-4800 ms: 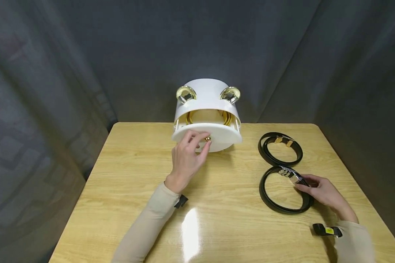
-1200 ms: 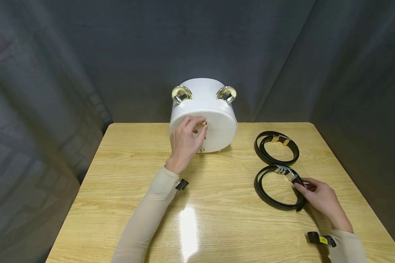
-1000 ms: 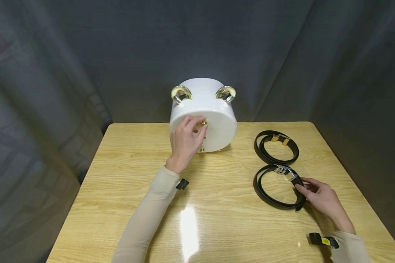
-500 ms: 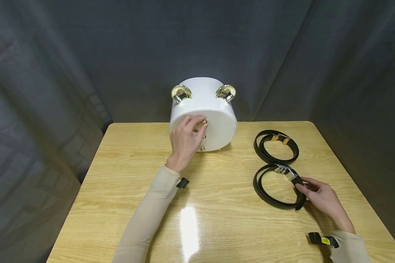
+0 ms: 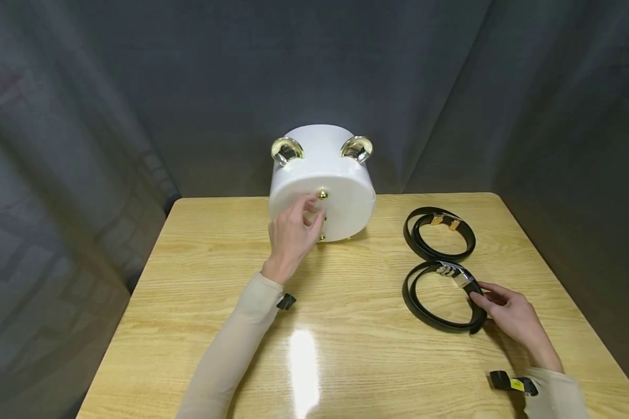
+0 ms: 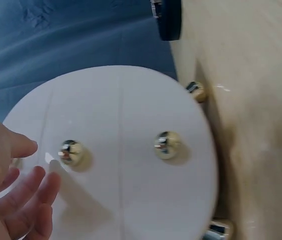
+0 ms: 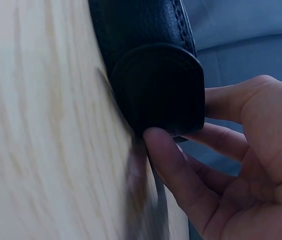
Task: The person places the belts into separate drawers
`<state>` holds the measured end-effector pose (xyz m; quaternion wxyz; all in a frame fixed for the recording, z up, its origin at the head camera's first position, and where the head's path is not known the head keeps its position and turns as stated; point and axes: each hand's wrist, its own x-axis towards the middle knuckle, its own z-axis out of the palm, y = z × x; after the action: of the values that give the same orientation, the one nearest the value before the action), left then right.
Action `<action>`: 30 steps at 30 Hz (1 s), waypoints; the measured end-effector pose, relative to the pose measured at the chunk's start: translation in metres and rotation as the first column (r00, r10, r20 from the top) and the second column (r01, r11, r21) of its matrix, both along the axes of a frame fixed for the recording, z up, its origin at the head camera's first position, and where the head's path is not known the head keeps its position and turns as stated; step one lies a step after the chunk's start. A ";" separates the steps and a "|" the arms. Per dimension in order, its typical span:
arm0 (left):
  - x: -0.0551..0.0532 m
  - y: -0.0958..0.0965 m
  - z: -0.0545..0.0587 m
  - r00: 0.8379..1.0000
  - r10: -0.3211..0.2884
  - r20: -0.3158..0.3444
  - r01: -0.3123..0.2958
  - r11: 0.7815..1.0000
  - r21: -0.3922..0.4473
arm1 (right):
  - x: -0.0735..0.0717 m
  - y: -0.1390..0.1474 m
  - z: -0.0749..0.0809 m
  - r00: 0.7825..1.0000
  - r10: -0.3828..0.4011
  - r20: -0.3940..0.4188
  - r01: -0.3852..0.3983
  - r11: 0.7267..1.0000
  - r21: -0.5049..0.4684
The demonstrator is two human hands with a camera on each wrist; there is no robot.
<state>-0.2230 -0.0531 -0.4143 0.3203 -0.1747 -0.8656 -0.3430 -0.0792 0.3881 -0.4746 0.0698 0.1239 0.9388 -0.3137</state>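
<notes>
A white round drawer box (image 5: 348,203) with gold ears and gold knobs stands at the back middle, its front face flush. My left hand (image 5: 293,230) hovers before that face, fingers loosely bent and holding nothing, just below the top knob (image 5: 322,194). In the left wrist view, the fingertips (image 6: 50,185) are beside the middle knob (image 6: 71,152), apart from it. At the right lies a coiled black belt (image 5: 419,308) with a silver buckle. My right hand (image 5: 513,314) pinches its outer side; in the right wrist view, thumb and fingers hold the belt's rounded end (image 7: 161,95).
Another coiled black belt (image 5: 416,241) with gold-coloured fittings lies right behind the first, nearly touching it. The wooden table (image 5: 199,279) ends at grey curtains (image 5: 230,105) at the back and sides.
The top drawer, pulled out with yellowish rings inside in the oldest frame, has slid in. My left hand has just let go of the top knob and dropped slightly. My right hand stays on the belt.
</notes>
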 end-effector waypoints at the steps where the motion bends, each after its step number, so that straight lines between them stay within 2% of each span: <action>1: 0.001 -0.001 -0.003 1.000 0.004 0.012 -0.003 1.000 -0.011 | 0.000 0.000 0.000 1.000 -0.001 -0.001 0.001 1.000 0.000; 4: 0.002 -0.003 -0.010 0.999 0.013 0.044 -0.011 0.999 -0.049 | 0.001 0.000 0.000 1.000 -0.004 -0.010 0.004 1.000 0.001; 9: 0.003 -0.004 -0.014 0.995 0.026 0.094 -0.014 0.992 -0.126 | 0.002 -0.001 0.000 1.000 -0.004 -0.021 0.004 1.000 0.001; 12: 0.003 -0.004 -0.017 0.992 0.004 0.124 0.019 0.983 -0.185 | 0.003 -0.001 -0.001 1.000 -0.006 -0.022 0.006 1.000 -0.006; 15: 0.003 -0.004 -0.020 0.992 -0.027 0.122 0.053 0.975 -0.218 | 0.004 -0.002 -0.001 1.000 -0.008 -0.025 0.008 1.000 -0.015; 19: 0.003 -0.001 -0.021 0.994 -0.040 0.104 0.061 0.977 -0.206 | 0.005 -0.002 -0.002 0.999 -0.014 -0.036 0.013 1.000 -0.018; 25: 0.002 0.004 -0.025 0.996 -0.014 0.091 0.027 0.990 -0.142 | 0.005 -0.003 -0.004 0.999 -0.021 -0.045 0.020 0.999 -0.038; 30: 0.002 0.007 -0.027 0.993 -0.028 0.119 0.035 0.998 -0.057 | 0.006 -0.004 -0.005 0.999 -0.024 -0.043 0.021 0.998 -0.059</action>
<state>-0.2210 -0.0465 -0.4410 0.2580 -0.1770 -0.8898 -0.3322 -0.0733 0.3843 -0.4795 0.0493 0.1254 0.9291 -0.3445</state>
